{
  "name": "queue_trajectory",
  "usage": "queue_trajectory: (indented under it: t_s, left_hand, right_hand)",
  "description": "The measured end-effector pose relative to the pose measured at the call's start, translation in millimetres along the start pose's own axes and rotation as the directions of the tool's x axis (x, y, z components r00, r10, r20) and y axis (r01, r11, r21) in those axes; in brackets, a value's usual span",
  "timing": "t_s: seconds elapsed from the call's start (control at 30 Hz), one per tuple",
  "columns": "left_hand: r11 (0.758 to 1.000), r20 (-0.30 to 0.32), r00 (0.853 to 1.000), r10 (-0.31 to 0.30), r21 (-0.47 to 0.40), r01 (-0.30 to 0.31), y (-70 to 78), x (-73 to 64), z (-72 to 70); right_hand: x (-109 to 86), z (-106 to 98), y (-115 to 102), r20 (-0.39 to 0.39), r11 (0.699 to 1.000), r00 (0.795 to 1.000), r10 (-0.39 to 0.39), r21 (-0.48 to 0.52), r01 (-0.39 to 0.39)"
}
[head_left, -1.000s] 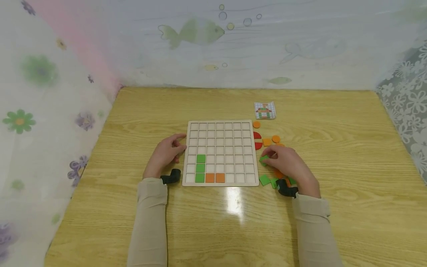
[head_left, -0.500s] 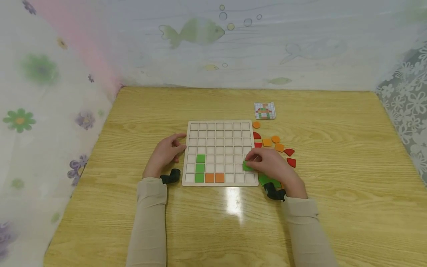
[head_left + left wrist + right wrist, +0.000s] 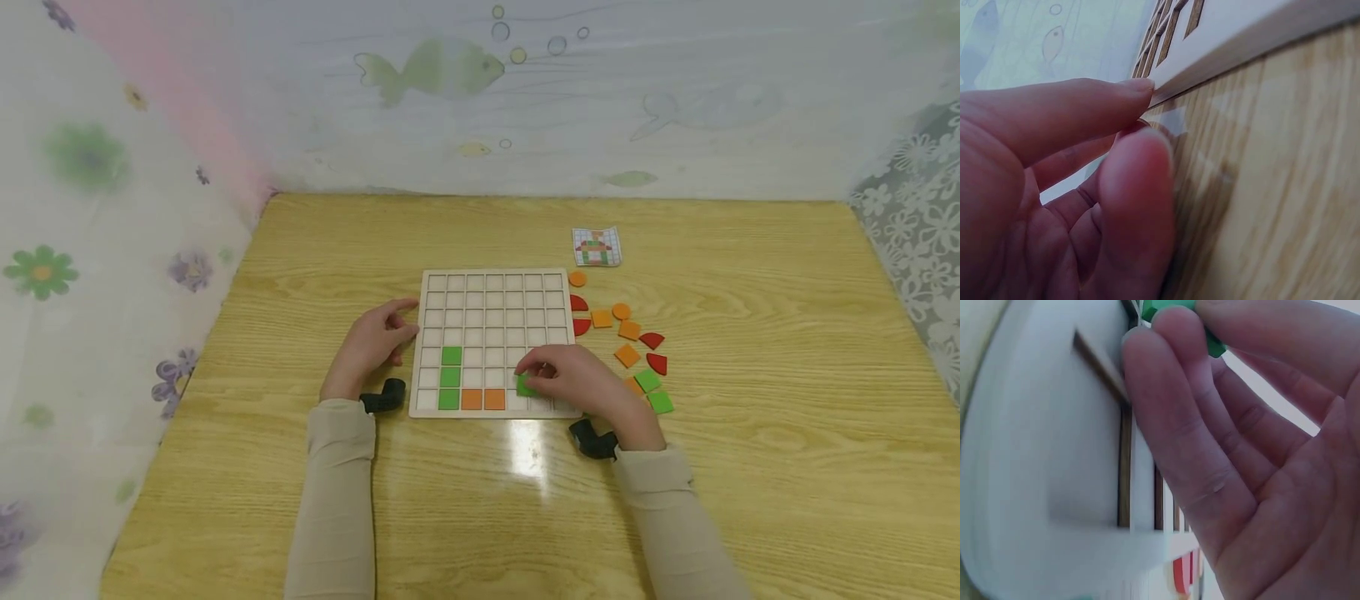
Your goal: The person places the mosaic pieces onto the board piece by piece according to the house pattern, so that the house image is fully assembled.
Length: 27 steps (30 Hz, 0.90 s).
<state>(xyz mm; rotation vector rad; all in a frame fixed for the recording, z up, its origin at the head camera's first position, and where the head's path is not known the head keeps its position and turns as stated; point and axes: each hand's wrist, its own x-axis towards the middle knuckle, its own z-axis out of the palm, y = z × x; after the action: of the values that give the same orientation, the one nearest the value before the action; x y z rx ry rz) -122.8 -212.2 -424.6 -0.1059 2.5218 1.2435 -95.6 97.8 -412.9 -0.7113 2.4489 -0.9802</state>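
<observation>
A pale wooden grid board [image 3: 495, 273] lies on the table. In its lower left, three green square tiles [image 3: 450, 377] form a column, with two orange square tiles [image 3: 483, 400] beside the bottom one. My right hand [image 3: 581, 382] pinches another green square tile [image 3: 524, 385] over the board's lower right cells; the right wrist view shows this tile [image 3: 1215, 344] between thumb and fingers. At the board's left side rests my left hand [image 3: 372, 337], nothing in its grasp. Its index fingertip [image 3: 1141, 86] touches the board's edge in the left wrist view, the thumb beside it.
Right of the board are scattered orange squares [image 3: 627, 356], orange discs [image 3: 621, 311], red quarter-round pieces [image 3: 657, 363] and green squares [image 3: 660, 402]. A small printed pattern card [image 3: 597, 247] lies beyond the board's top right corner. A patterned wall sheet [image 3: 480, 125] borders the table's far edge.
My right hand has carried the green tile leftward from the loose pieces to over the board, uncovering pieces on the right. The left hand has stayed at the board's edge.
</observation>
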Motion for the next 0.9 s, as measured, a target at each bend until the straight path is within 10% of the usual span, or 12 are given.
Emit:
queue_trajectory:
  t_s: [0.9]
  left_hand:
    - [1.0, 0.0, 1.0, 0.004, -0.004, -0.004, -0.7, 1.7, 0.2]
  right_hand:
    - [3.3, 14.3, -18.3, 0.012, 0.979, 0.997, -0.071, -0.191, 0.072]
